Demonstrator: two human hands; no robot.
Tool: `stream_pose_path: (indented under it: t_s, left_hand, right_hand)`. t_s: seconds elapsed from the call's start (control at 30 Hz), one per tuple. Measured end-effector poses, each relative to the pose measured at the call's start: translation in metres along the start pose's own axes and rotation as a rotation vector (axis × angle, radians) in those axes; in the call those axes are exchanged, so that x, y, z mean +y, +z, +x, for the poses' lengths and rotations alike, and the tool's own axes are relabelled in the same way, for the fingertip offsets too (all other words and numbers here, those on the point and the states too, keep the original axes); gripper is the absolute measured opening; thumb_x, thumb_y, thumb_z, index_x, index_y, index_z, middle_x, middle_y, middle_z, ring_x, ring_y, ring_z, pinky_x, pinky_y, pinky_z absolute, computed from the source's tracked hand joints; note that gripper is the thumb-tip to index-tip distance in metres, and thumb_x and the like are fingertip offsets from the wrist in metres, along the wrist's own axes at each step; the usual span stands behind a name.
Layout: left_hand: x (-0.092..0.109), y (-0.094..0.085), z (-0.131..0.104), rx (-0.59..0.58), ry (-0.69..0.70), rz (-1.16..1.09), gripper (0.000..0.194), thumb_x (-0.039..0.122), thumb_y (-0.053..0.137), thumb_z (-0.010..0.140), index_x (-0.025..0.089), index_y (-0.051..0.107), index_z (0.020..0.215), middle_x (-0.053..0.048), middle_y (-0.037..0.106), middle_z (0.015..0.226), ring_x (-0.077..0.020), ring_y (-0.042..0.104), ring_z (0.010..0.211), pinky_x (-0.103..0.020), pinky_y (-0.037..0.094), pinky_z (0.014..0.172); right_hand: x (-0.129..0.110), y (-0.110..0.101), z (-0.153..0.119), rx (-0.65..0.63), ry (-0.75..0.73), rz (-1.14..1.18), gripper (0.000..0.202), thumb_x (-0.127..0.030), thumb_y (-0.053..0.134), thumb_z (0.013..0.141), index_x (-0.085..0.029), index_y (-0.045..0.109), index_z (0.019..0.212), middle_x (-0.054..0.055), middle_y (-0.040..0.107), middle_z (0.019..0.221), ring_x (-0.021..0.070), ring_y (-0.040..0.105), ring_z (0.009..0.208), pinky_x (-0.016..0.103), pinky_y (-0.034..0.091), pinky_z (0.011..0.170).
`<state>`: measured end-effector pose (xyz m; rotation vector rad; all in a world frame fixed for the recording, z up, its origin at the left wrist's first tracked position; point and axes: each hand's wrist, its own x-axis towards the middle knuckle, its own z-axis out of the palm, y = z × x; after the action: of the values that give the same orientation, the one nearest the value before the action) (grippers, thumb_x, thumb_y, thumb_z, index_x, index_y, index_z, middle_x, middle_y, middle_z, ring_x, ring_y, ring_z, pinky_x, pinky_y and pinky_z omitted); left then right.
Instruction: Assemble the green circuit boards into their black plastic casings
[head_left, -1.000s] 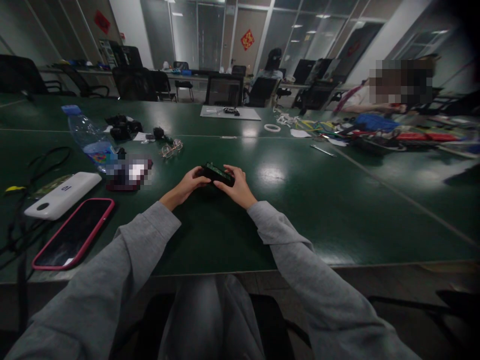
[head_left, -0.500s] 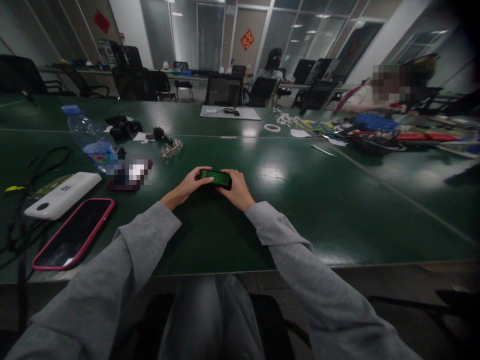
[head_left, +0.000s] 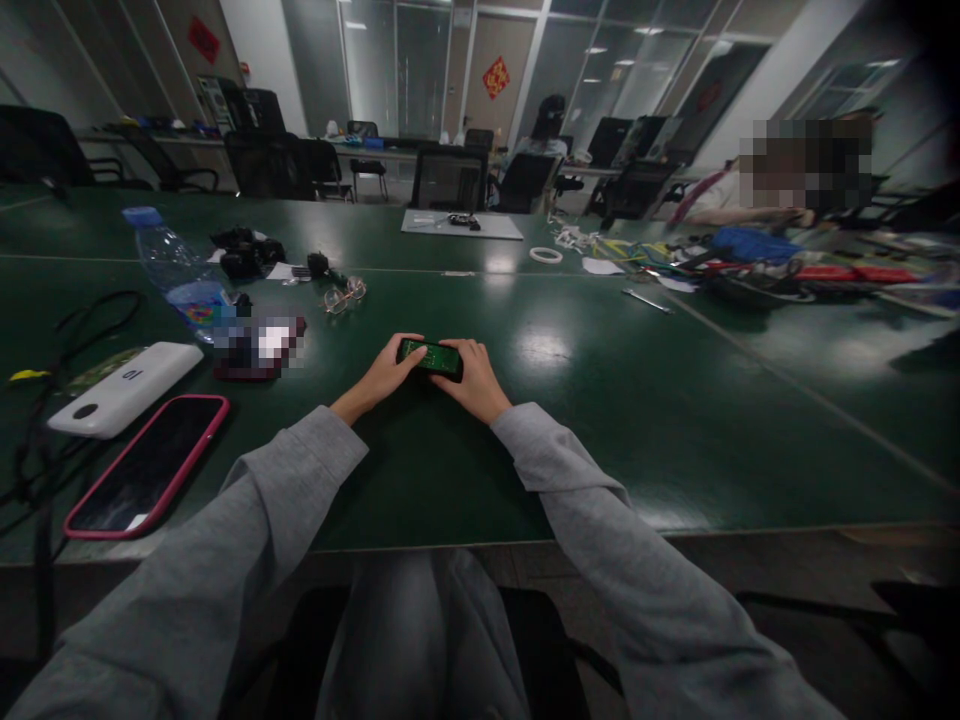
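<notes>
A dark-edged smartphone [head_left: 435,360] is held sideways between both hands, over the green table [head_left: 450,470]. Its screen glows green, with small marks that I cannot read. My left hand [head_left: 384,372] grips the phone's left end, and its thumb lies over the screen. My right hand [head_left: 478,378] is closed round the right end, with the thumb along the lower edge. The fingers behind the phone are mostly hidden.
At left lie a pink-cased phone [head_left: 150,465], a white power bank [head_left: 127,390], black cables [head_left: 34,460] and a tilted plastic bottle [head_left: 180,280]. Glasses [head_left: 345,296] lie farther back. A pile of cables and tools [head_left: 757,265] stands at right, near another person [head_left: 720,200].
My left thumb has shifted slightly up on the phone's screen, and the left wrist has moved a little right. At right, the other person's head and hands have moved slightly.
</notes>
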<state>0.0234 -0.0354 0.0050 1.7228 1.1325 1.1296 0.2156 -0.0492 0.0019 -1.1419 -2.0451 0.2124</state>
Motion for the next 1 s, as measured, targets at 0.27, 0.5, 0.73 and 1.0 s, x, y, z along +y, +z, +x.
stream_pose_path:
  t_s: [0.27, 0.5, 0.73, 1.0]
  left_hand:
    - [0.0008, 0.0021, 0.0007, 0.073, 0.059, 0.097, 0.035, 0.047, 0.046, 0.092, 0.02, 0.056, 0.112, -0.007, 0.061, 0.114, -0.0185, 0.056, 0.105, -0.032, 0.041, 0.095]
    - [0.0056, 0.0004, -0.0032, 0.091, 0.085, 0.168, 0.037, 0.048, 0.043, 0.093, 0.02, 0.056, 0.111, -0.007, 0.063, 0.108, -0.0186, 0.058, 0.098, -0.032, 0.041, 0.09]
    - [0.0035, 0.0002, -0.0013, 0.087, 0.111, 0.165, 0.031, 0.043, 0.043, 0.094, 0.019, 0.056, 0.11, -0.007, 0.061, 0.111, -0.0182, 0.057, 0.102, -0.031, 0.041, 0.093]
    - [0.0053, -0.0001, -0.0032, 0.075, 0.132, 0.138, 0.032, 0.043, 0.043, 0.093, 0.019, 0.056, 0.11, -0.007, 0.061, 0.112, -0.0181, 0.056, 0.103, -0.031, 0.04, 0.094]
  right_hand:
    - [-0.0027, -0.0007, 0.0001, -0.02, -0.021, 0.006, 0.049, -0.028, 0.073, 0.075, -0.023, 0.053, 0.119, 0.01, 0.057, 0.112, 0.0287, 0.051, 0.104, 0.047, 0.046, 0.089]
    - [-0.005, -0.0016, 0.0002, -0.025, -0.03, 0.006, 0.047, -0.03, 0.073, 0.076, -0.021, 0.053, 0.118, 0.01, 0.057, 0.112, 0.0284, 0.052, 0.104, 0.046, 0.046, 0.088]
    - [-0.0062, -0.002, -0.0002, -0.027, -0.028, 0.001, 0.047, -0.031, 0.073, 0.076, -0.022, 0.053, 0.117, 0.01, 0.057, 0.111, 0.0284, 0.052, 0.104, 0.046, 0.047, 0.087]
    - [-0.0054, -0.0017, -0.0001, -0.027, -0.032, -0.01, 0.047, -0.03, 0.074, 0.075, -0.021, 0.053, 0.117, 0.01, 0.056, 0.11, 0.0283, 0.052, 0.103, 0.046, 0.047, 0.086]
